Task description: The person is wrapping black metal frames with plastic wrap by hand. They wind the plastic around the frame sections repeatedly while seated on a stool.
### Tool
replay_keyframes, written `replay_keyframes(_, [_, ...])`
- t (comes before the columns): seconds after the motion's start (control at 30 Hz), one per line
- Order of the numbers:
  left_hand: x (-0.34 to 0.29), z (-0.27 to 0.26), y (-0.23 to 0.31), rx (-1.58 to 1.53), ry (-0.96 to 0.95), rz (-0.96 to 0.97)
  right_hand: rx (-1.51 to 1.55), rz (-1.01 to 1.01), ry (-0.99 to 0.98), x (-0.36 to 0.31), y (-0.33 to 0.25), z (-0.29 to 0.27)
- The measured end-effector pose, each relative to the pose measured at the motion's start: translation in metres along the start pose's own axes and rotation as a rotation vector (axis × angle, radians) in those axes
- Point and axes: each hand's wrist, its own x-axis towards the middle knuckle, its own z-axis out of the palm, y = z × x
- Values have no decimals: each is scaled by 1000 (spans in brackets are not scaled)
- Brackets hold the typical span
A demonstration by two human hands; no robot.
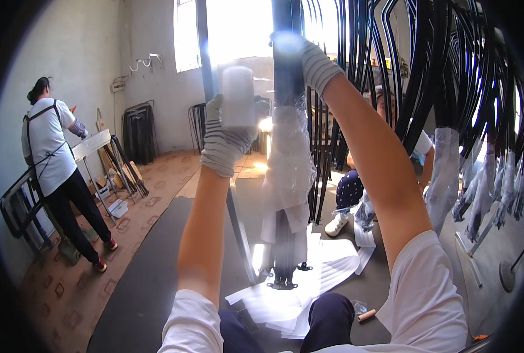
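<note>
My left hand (229, 141), in a striped knit glove, is closed around a whitish roll of plastic film (238, 97) held upright. Just right of it stands a bundle of black metal tubes (288, 70), its middle wrapped in shiny clear film (290, 150). High on that bundle, my gloved right hand (316, 62) grips its right side; glare washes out the fingertips. At the bundle's lower end, black brackets (282, 285) stand over white foam sheets (326, 259) on the dark floor mat.
Many curved black tubes (426, 76) hang at the right, several ends wrapped in film. Behind them crouches a person, partly hidden, near a white shoe (336, 225). Another person (56, 147) stands at a work table (91, 144) on the left. A cardboard tube (366, 316) lies near my knee.
</note>
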Motion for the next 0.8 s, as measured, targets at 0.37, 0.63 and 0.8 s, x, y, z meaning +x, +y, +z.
replay_keyframes(0.37, [-18, 92, -39, 1746, 29, 230, -90, -719, 592, -160, 5, 57])
replay_keyframes(0.63, [-29, 111, -82, 2081, 7, 553, 1108, -182, 139, -261, 1, 32])
replay_keyframes(0.8, [-60, 68, -113, 2028, 311, 582, 1027, -133, 206, -259, 6, 21])
